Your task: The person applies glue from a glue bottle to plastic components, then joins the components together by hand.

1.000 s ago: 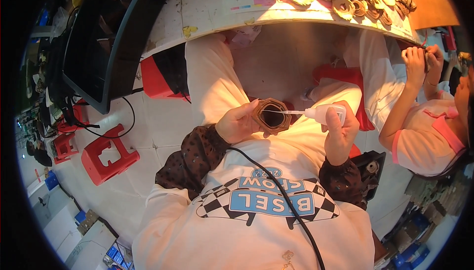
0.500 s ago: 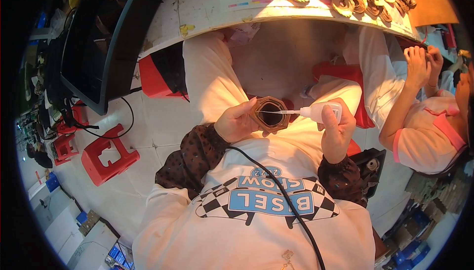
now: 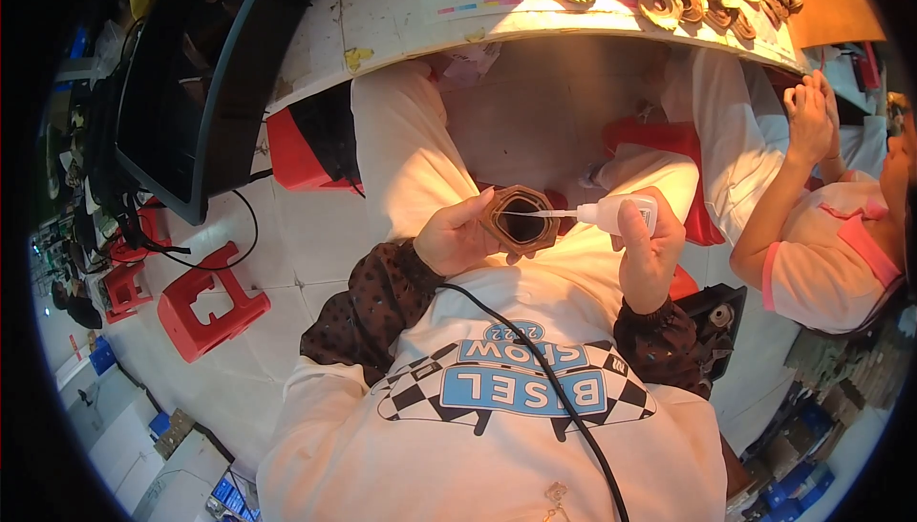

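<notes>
Far L, big black tray [image 3: 194, 180] w/ some brown pieces [image 3: 195, 47]. Near R, smaller black box [image 3: 695, 306] w/ round part [image 3: 722, 316] inside. Over lap, left hand [image 3: 455, 238] holds brown hexagonal ring [image 3: 546, 238]; right hand [image 3: 653, 253] grips white bottle [image 3: 611, 215], contents unclear, nozzle [image 3: 565, 213] across ring's opening. Vs. 1 s ago: same grips; co-worker's hands [image 3: 810, 124], far R, are closer together.
</notes>
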`<action>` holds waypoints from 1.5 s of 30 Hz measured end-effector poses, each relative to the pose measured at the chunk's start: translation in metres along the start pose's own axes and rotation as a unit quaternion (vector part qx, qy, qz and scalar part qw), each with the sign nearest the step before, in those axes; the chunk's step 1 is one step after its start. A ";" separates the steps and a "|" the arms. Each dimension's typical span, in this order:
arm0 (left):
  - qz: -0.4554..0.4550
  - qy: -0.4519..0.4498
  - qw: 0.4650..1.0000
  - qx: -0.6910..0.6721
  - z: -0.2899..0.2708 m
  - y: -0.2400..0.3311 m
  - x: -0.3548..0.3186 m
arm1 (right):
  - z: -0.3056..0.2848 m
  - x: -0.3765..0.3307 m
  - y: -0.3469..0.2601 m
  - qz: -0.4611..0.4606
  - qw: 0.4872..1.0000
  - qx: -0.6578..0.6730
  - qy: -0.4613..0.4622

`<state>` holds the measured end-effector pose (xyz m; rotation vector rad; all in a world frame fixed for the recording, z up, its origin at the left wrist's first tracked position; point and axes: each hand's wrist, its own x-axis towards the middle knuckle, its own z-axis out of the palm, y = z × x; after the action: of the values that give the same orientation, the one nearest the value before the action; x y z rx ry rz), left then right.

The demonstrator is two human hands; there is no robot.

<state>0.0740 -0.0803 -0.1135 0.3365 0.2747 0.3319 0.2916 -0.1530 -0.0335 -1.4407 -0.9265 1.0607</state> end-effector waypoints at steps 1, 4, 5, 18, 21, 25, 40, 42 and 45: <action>0.000 0.001 1.000 0.000 0.000 0.000 0.000 | 0.000 0.000 0.000 0.001 1.000 0.000 0.000; -0.004 0.012 1.000 -0.002 0.000 -0.001 0.000 | 0.000 0.000 0.001 0.000 1.000 -0.004 0.000; -0.005 0.012 1.000 -0.002 0.000 -0.001 0.000 | 0.000 0.000 0.002 0.001 1.000 -0.004 0.001; 0.003 -0.013 1.000 0.003 0.002 0.002 0.001 | 0.001 0.002 0.005 -0.015 1.000 0.011 0.019; 0.004 -0.013 1.000 -0.002 0.001 0.001 0.001 | -0.001 0.002 0.006 -0.019 1.000 -0.008 0.013; 0.004 -0.012 1.000 -0.001 0.000 0.000 0.002 | -0.002 0.001 0.007 -0.013 1.000 -0.018 0.005; 0.008 -0.014 1.000 0.002 -0.001 0.001 0.001 | -0.003 0.002 0.009 -0.006 1.000 0.000 0.016; 0.009 -0.009 1.000 0.001 0.000 0.001 0.000 | -0.003 0.003 0.011 -0.008 1.000 0.017 0.024; 0.012 -0.004 1.000 -0.002 0.001 0.004 -0.002 | -0.002 0.009 0.018 0.010 0.996 0.088 0.026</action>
<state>0.0718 -0.0777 -0.1106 0.3382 0.2619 0.3541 0.2962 -0.1478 -0.0523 -1.3280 -0.7629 1.0867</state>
